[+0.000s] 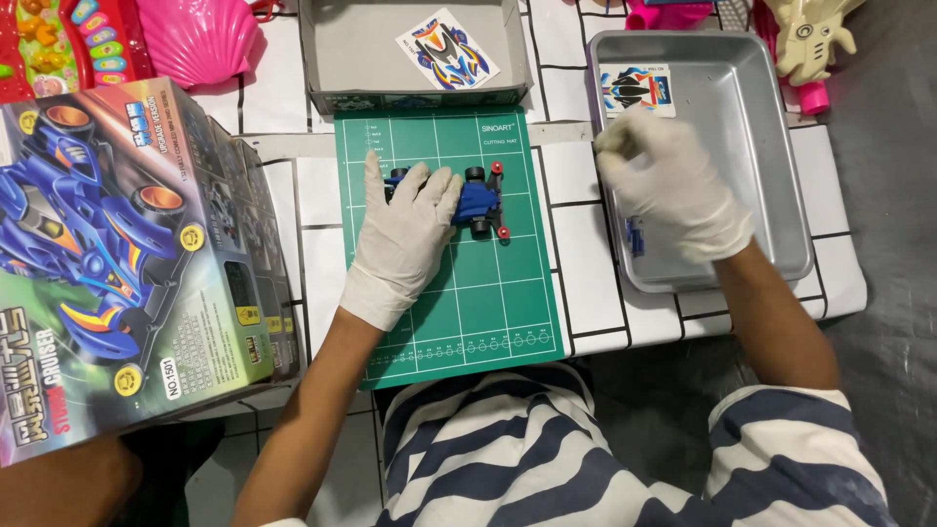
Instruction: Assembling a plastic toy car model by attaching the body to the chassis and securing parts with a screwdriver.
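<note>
A small blue toy car (475, 202) with black wheels and red rollers lies on a green cutting mat (468, 303). My left hand (405, 234), in a white glove, rests flat on the car's left part and presses it to the mat. Over a metal tray (771, 146) at the right hovers my gloved right hand (669, 190), its fingertips pinched together; whether a small part sits between them I cannot tell. A small blue piece (635, 237) lies in the tray just under that hand. A sticker sheet (635, 88) lies at the tray's far left corner.
A grey box lid (322, 59) with another sticker sheet (447, 49) stands beyond the mat. The colourful kit box (117, 254) stands at the left. Pink and red toys (195, 34) lie at the back left, a cream toy (810, 39) at the back right.
</note>
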